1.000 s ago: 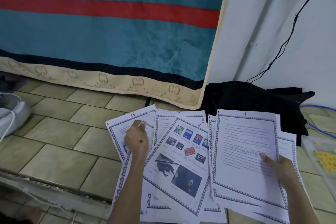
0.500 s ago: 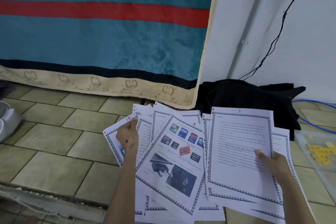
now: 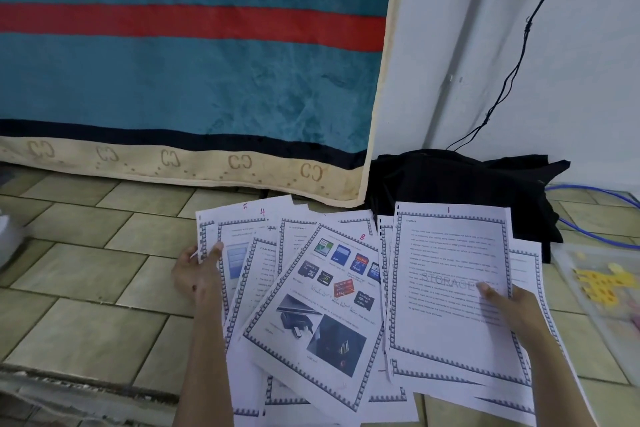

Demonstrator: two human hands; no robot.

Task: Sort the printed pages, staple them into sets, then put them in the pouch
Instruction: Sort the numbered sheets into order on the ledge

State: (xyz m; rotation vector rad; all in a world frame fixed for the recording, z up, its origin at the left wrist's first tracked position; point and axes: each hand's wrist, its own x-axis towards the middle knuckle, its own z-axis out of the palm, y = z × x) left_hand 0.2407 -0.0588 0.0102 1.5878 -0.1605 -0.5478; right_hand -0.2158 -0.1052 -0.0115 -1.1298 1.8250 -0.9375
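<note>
A fan of printed pages [image 3: 311,305] with grey patterned borders spreads over the tiled floor in front of me. My left hand [image 3: 199,270] grips the left edge of the fan, thumb on top of the leftmost sheet with a blue picture. The page marked 8 [image 3: 322,333] shows memory cards and lies in the middle. My right hand [image 3: 509,308] holds the text page marked 1 [image 3: 446,274], thumb pressed on its right side, on top of other sheets. Pages marked 4 and 5 peek out at the top left. A clear pouch [image 3: 602,288] with yellow shapes lies at the right.
A teal blanket [image 3: 194,73] with a red stripe and beige hem hangs behind. Black cloth [image 3: 467,180] lies heaped by the white wall [image 3: 554,45], with a black cable and a blue cable [image 3: 595,232] beside it. A broken step edge [image 3: 69,388] runs low left.
My left hand has slid from on top of the page marked 15 to the fan's left edge. That page is out of sight and pages 4 and 5 now show.
</note>
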